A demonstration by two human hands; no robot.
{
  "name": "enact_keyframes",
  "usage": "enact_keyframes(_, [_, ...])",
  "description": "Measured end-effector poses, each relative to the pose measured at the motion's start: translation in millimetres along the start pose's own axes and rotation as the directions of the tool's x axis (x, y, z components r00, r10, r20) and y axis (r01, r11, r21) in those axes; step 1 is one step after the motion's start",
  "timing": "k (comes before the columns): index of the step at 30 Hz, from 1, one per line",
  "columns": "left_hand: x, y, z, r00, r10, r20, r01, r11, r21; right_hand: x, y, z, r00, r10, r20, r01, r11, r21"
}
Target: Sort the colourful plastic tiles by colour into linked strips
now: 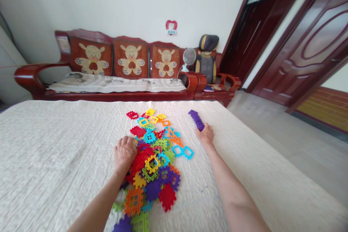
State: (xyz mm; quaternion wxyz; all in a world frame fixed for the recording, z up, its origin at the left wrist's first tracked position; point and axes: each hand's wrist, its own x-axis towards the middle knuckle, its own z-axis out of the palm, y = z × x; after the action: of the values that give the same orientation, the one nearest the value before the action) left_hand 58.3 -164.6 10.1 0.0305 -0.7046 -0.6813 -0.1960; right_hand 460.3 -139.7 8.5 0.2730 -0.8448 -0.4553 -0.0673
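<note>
A long heap of plastic interlocking building tiles (138,162) in red, purple, green, yellow, orange and blue runs down the middle of the cloth. Some tiles are solid, others have window-like openings. At the heap's left edge, my left hand (125,154) rests with its fingers curled in against the tiles; its fingertips and whatever they hold are hidden. Right of the heap, my right hand (206,134) is closed around the near end of a row of purple tiles (196,119) packed together. That row points away from me, apart from the heap.
A white quilted cloth (67,145) covers the table. Behind it stands a wooden sofa (116,96) with bear-patterned cushions (131,59). A small fan (189,58) and a chair with a massage pad (206,63) are farther right, near a dark red door (304,49).
</note>
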Motion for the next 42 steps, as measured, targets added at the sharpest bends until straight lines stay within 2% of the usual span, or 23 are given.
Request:
enact_keyframes(9, [1,-2,3,1.0,0.011,0.002,-0.011,1.0,-0.018,11,-16,1,0.994,0.098,-0.039,-0.097,0.995,0.012])
enact_keyframes(17, [2,-4,7,1.0,0.011,-0.01,-0.011,1.0,-0.02,19,-19,2,0.996,0.078,0.037,-0.077,0.996,-0.045])
enact_keyframes(26, [2,-4,5,1.0,0.02,-0.004,-0.02,1.0,-0.017,30,-20,9,0.996,0.086,0.033,-0.082,0.991,-0.103])
enact_keyframes(36, [2,-3,4,1.0,0.022,-0.001,-0.022,1.0,-0.015,43,-19,18,0.998,0.055,0.014,-0.053,0.996,-0.076])
enact_keyframes(42, [2,-4,4,1.0,0.025,-0.001,-0.025,0.999,-0.02,38,-18,18,0.999,0.039,-0.016,-0.039,0.999,-0.026])
